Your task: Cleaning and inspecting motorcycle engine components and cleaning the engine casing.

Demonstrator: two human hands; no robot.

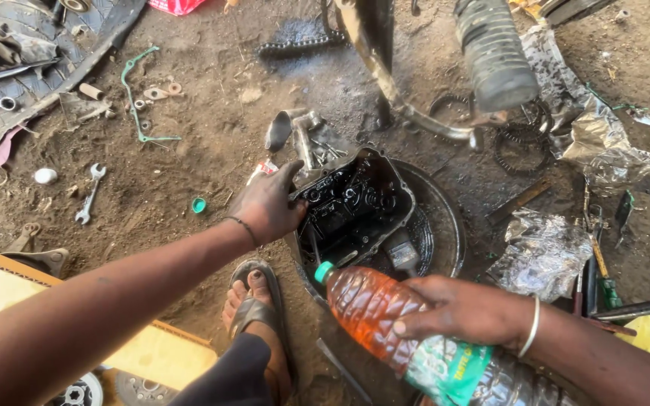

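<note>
Ground: oily dirt floor [189,173], spanner [89,194] lying loose
Left hand [268,204]: gripping black engine casing [355,203], probably over a pan [445,218]
Right hand [460,308]: clasping tilted bottle [385,316] of orange liquid

engine cover [355,203] in pan [445,218] | bottle [393,323] before it | wrench [89,194] far left | foot [253,316] beside pan

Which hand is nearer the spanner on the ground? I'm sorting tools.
Left. The left hand grips the engine cover, right of the spanner; the right hand holds the bottle, farther off.
</note>
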